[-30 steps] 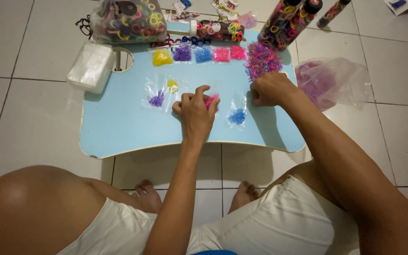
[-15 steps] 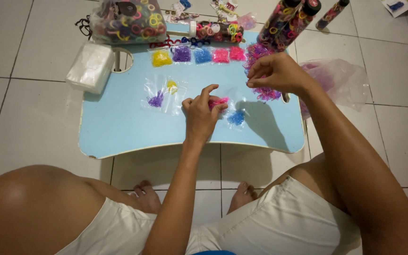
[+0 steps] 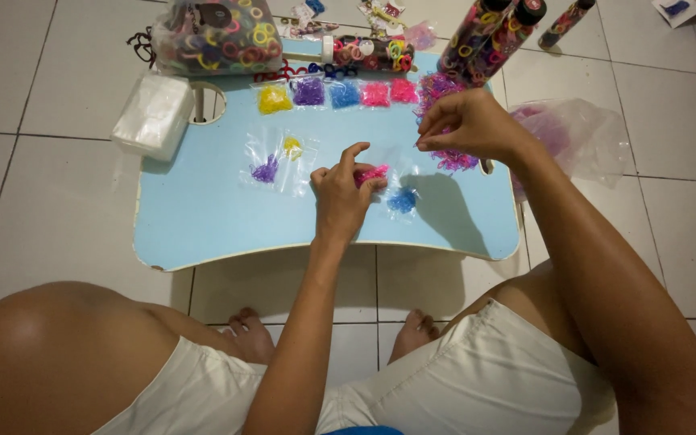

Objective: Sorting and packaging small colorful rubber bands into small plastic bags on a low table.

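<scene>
My left hand [image 3: 344,192] rests on a small light-blue table [image 3: 203,217] and pinches a little clear bag of pink elastic bands [image 3: 370,174]. My right hand [image 3: 470,125] hovers above a loose pile of magenta bands [image 3: 451,158], its fingertips pinched together on a few of them. A small bag of blue bands [image 3: 402,200] lies just right of my left hand. Left of it lie small bags with purple bands [image 3: 266,170] and yellow bands [image 3: 292,146].
A row of filled small bags [image 3: 336,94] in yellow, purple, blue and pink lines the table's far edge. A big bag of coloured hair ties [image 3: 213,36], tubes of ties [image 3: 489,34], a stack of clear bags [image 3: 152,117] and a crumpled plastic bag [image 3: 577,137] surround it.
My right hand has risen from the table toward the far right, pinching magenta bands. My left hand has shifted slightly with the pink bag.
</scene>
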